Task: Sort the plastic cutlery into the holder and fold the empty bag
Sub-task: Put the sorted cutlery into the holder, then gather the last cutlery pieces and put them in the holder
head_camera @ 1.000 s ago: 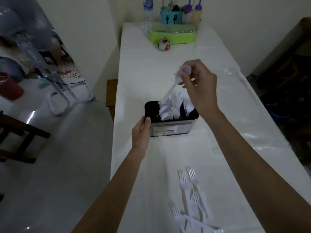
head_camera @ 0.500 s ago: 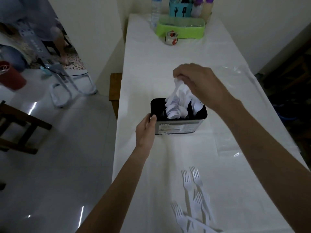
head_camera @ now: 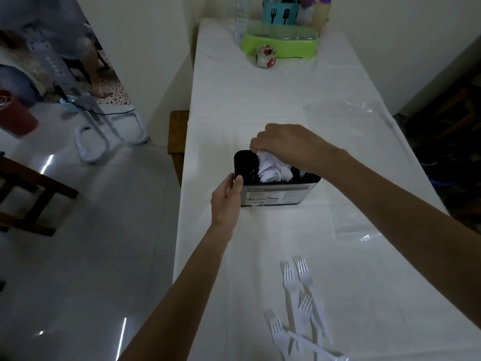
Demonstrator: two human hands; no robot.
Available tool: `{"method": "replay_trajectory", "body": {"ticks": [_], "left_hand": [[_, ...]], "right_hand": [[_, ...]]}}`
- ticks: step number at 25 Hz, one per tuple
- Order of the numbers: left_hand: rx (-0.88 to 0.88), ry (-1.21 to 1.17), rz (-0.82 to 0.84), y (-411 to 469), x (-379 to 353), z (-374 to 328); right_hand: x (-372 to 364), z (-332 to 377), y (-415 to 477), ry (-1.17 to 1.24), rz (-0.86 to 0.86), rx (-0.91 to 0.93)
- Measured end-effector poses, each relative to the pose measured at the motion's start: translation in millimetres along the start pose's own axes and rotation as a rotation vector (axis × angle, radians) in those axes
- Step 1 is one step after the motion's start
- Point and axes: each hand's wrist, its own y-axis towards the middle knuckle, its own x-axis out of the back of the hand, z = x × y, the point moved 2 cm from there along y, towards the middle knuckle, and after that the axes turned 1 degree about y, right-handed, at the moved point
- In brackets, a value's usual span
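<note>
A black cutlery holder (head_camera: 276, 195) stands mid-table with several white plastic spoons (head_camera: 270, 171) upright in its middle compartment. My left hand (head_camera: 226, 199) grips the holder's near left corner. My right hand (head_camera: 283, 144) hovers over the holder, fingers curled down onto the spoon tops; whether it still pinches one is hidden. Several white plastic forks (head_camera: 299, 306) lie loose near the table's front edge. The clear empty bag (head_camera: 359, 162) lies flat on the right of the table, partly under my right forearm.
The long white table (head_camera: 234, 105) has its left edge beside a tiled floor. At the far end stand a green box (head_camera: 281, 44), a blue utensil cup (head_camera: 278, 13), a water bottle (head_camera: 240, 19) and a small jar (head_camera: 265, 56). A wooden stool (head_camera: 178, 136) sits left.
My right hand came down from above the holder, lowering a white spoon among the others. My left hand kept its hold on the holder's corner.
</note>
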Motion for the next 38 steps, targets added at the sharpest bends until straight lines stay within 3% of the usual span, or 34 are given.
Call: {"method": "replay_trajectory", "body": {"ticks": [4, 7, 12, 15, 18, 24, 28, 34, 38], "left_hand": [[0.014, -0.015, 0.000, -1.3, 0.8, -1.5], [0.017, -0.021, -0.008, -1.3, 0.4, -1.0], [0.008, -0.032, -0.008, 0.0, 0.3, 0.9], [0.015, -0.037, -0.004, 2.3, 0.9, 3.5], [0.026, -0.041, -0.009, 2.0, 2.5, 2.0], [0.122, -0.018, -0.092, -35.8, 4.7, 27.6], [0.073, 0.329, -0.059, -83.4, -7.7, 79.6], [0.014, 1.251, 0.154, -129.5, -32.6, 109.0], [-0.030, 1.429, 0.128, -136.1, -51.2, 116.3]], "right_hand": [[-3.7, 2.9, -8.3, 0.124, -0.092, -0.065], [1.5, -1.5, -11.0, 0.219, -0.043, -0.132], [3.3, -1.9, -12.5, 0.053, -0.134, 0.055], [-1.2, -0.4, -15.6, 0.047, -0.154, 0.059], [2.9, 1.9, -29.4, 0.226, -0.221, -0.115], [0.8, 44.9, -127.1, 0.557, -0.583, -0.414], [-57.9, 83.1, -202.0, 0.689, -0.507, -0.687], [-129.8, 128.7, -255.1, 0.817, -0.227, -1.033], [-144.5, 131.9, -250.9, 0.868, -0.106, -1.125]]}}
